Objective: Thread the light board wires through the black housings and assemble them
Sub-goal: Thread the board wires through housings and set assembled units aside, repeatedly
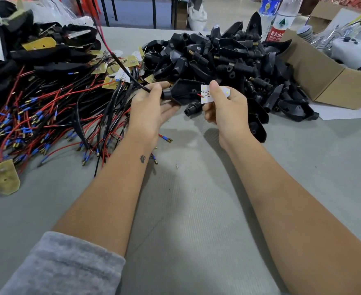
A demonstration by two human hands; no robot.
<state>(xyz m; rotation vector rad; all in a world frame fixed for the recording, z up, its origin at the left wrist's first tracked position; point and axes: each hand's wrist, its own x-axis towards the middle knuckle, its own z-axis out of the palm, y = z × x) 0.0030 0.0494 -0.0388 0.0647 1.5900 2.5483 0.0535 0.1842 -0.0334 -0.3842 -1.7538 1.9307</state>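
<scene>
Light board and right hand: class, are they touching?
Touching. The head view shows the right hand pinching the light board, thumb on top.

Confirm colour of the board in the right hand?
White, with small yellow LED dots, on the board pinched by the right hand. Head view, the only one.

Black plastic teardrop housing (pixel 182 92), held above desk centre; small white light board (pixel 214 93) at its open end, red wire (pixel 197 95) entering.
</scene>
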